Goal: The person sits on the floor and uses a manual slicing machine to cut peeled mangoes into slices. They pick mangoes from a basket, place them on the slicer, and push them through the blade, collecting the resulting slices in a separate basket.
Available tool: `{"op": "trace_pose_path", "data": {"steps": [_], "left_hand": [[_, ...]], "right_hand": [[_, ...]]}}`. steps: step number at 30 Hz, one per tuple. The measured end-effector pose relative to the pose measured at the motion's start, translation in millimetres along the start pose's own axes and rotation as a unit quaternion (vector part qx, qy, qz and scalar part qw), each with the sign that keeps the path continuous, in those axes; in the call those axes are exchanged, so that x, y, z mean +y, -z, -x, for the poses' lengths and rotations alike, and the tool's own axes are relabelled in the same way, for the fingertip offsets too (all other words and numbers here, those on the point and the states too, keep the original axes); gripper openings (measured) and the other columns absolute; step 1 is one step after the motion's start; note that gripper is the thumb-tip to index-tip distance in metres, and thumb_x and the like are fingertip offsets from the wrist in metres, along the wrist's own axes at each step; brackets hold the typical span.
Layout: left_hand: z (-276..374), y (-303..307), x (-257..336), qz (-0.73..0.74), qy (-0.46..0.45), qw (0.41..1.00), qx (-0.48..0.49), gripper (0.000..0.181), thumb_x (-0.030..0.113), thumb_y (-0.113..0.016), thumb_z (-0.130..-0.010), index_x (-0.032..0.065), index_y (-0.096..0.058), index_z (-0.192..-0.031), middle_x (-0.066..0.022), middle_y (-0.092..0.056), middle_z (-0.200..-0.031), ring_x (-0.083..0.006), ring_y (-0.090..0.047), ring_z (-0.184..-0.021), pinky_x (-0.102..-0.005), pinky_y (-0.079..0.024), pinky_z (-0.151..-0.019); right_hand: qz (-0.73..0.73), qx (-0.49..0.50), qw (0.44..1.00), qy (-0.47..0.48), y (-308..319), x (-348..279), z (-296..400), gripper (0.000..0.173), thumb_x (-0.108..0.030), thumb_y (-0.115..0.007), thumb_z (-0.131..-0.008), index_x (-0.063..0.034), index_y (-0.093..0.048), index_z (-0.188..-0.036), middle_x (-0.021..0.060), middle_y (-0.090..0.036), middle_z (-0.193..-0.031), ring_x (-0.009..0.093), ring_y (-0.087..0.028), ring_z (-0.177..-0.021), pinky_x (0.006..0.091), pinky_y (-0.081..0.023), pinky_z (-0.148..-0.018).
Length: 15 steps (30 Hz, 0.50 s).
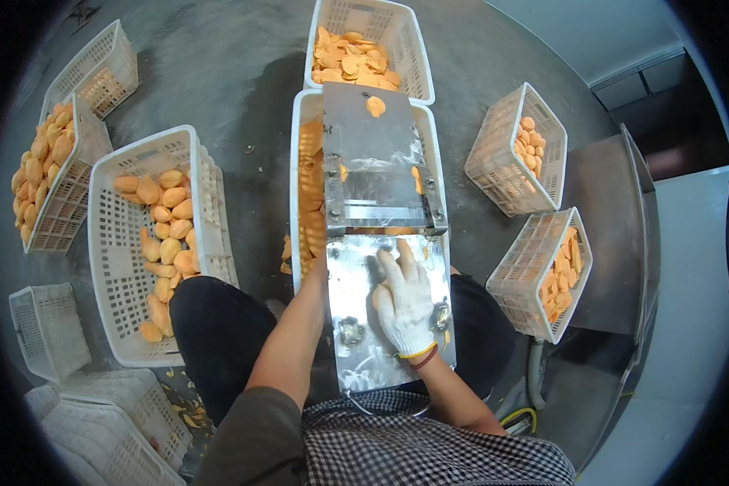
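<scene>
My right hand (404, 297), in a white knit glove, lies over a metal slicing board (364, 364) between my knees. Under its palm shows a small edge of an orange peeled piece (376, 297); the fingers point towards the blade slot. My left forearm reaches down at the board's left side, and the left hand is hidden beside or below it. The board rests on a white plastic crate (296, 182) that holds orange pieces (311, 200). One thin orange slice (375, 106) lies on the board's far end, with smaller bits near the side brackets.
A crate (97, 243) of peeled orange roots (173, 197) stands at my left, a heaped crate (67, 200) beyond it. Ahead is a crate (428, 67) of slices (352, 61). Two crates (480, 158) stand right, by a metal table (601, 243). Empty-looking crates (106, 425) lie lower left.
</scene>
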<state>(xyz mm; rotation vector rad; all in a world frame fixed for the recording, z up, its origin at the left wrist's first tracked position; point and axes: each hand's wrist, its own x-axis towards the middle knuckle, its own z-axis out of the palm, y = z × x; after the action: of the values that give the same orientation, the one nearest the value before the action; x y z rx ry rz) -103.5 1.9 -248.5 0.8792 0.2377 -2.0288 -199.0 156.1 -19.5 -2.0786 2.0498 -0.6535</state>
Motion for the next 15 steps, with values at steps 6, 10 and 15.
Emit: {"op": "trace_pose_path", "data": {"steps": [6,10,15], "left_hand": [[45.6,28.0,-26.6,0.011,-0.035,0.999,0.01,0.04,0.04,-0.044,-0.102,0.0055,-0.062,-0.112,-0.0109,-0.068,-0.098,-0.0242,-0.065,-0.087,-0.0353,-0.054,-0.08],[100.4,16.9,-7.9,0.03,-0.089,0.989,0.115,0.035,0.039,-0.052,-0.1,0.007,-0.06,-0.114,-0.007,-0.062,-0.107,-0.0196,-0.058,-0.098,-0.035,-0.046,-0.091],[260.2,-46.6,44.2,-0.104,-0.259,0.96,0.002,0.03,0.023,-0.046,-0.103,0.001,-0.058,-0.119,-0.0097,-0.061,-0.115,-0.0199,-0.056,-0.111,-0.037,-0.043,-0.1]], "right_hand": [[0.172,0.048,0.984,0.003,-34.9,22.3,-65.4,0.044,-0.026,-0.051,-0.092,-0.0072,-0.052,-0.132,0.0271,-0.04,-0.144,0.046,-0.036,-0.133,0.054,-0.027,-0.11],[0.226,0.031,0.973,-0.017,-61.9,31.0,-86.7,0.047,-0.038,-0.043,-0.098,-0.0072,-0.052,-0.133,0.0245,-0.042,-0.145,0.041,-0.034,-0.138,0.0574,-0.025,-0.111],[0.262,0.025,0.965,0.007,-86.9,57.1,-89.2,0.044,-0.039,-0.043,-0.098,-0.0068,-0.054,-0.127,0.0212,-0.052,-0.131,0.039,-0.046,-0.126,0.0547,-0.033,-0.104]]}}
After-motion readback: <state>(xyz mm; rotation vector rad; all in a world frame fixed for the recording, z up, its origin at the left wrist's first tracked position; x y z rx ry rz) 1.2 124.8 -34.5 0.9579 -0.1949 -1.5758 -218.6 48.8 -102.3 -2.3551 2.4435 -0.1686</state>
